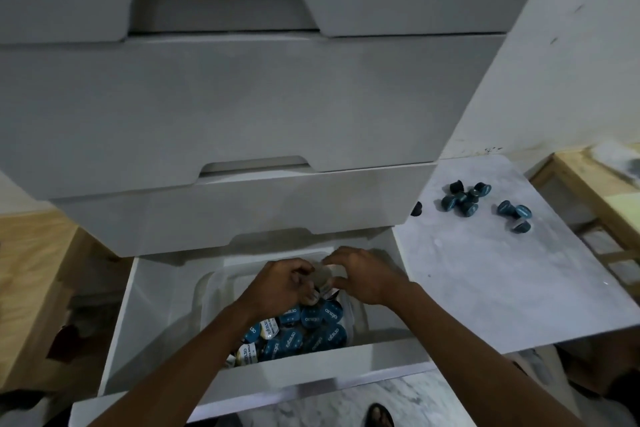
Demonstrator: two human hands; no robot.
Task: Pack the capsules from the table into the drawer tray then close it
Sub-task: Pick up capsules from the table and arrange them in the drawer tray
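The bottom white drawer (145,329) is pulled out, and a clear plastic tray (207,291) sits inside it. Several blue and pale-lidded capsules (304,329) fill the tray's near part. Both hands are over the tray's far end. My left hand (277,288) is closed around capsules. My right hand (363,274) pinches a grey-lidded capsule (322,276) that sits between the two hands. Several dark blue capsules (464,199) lie loose on the white table (502,274) to the right, with a second small cluster of capsules (514,215) beside them.
Three shut white drawers (242,97) stack above the open one and overhang its back. One dark capsule (416,209) lies at the table's left edge by the drawer unit. Wooden furniture (595,191) stands at right, a wooden surface (31,270) at left. A sandalled foot (379,416) shows below.
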